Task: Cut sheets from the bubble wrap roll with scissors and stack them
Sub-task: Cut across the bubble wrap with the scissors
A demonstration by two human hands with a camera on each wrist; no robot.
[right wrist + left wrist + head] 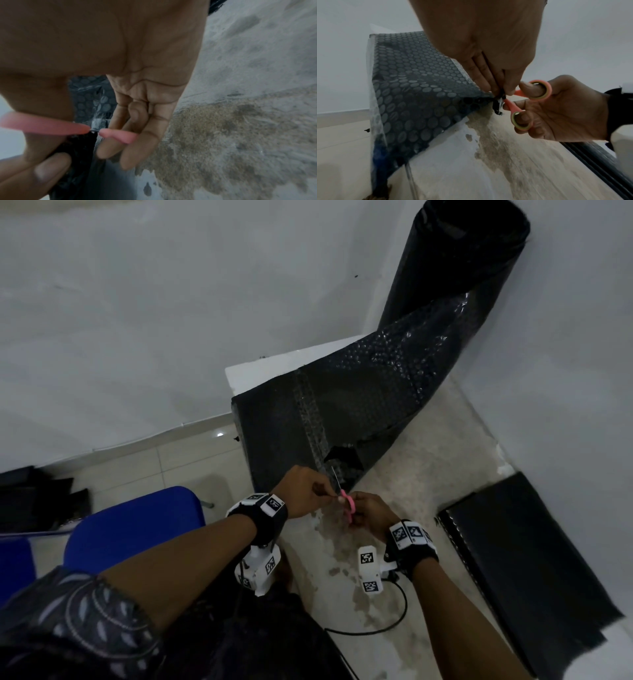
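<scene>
A tall black bubble wrap roll (459, 258) stands in the far corner, and its unrolled sheet (308, 419) runs across the white table (428, 460) and hangs over the left edge. My left hand (308, 491) pinches the sheet's near edge (481, 97) between fingertips. My right hand (370, 513) holds pink-handled scissors (346, 501), thumb and fingers through the loops (537, 89). The blades point away from me into the sheet's edge next to my left fingers. In the right wrist view the pink handles (116, 134) sit in my fingers, with the sheet (92, 100) behind.
A stack of cut black sheets (524, 570) lies at the table's right. A blue chair (137, 525) stands on the tiled floor at the left, with dark items (37, 498) beyond it. A black cable (387, 625) loops on the worn tabletop near me. White walls close the corner.
</scene>
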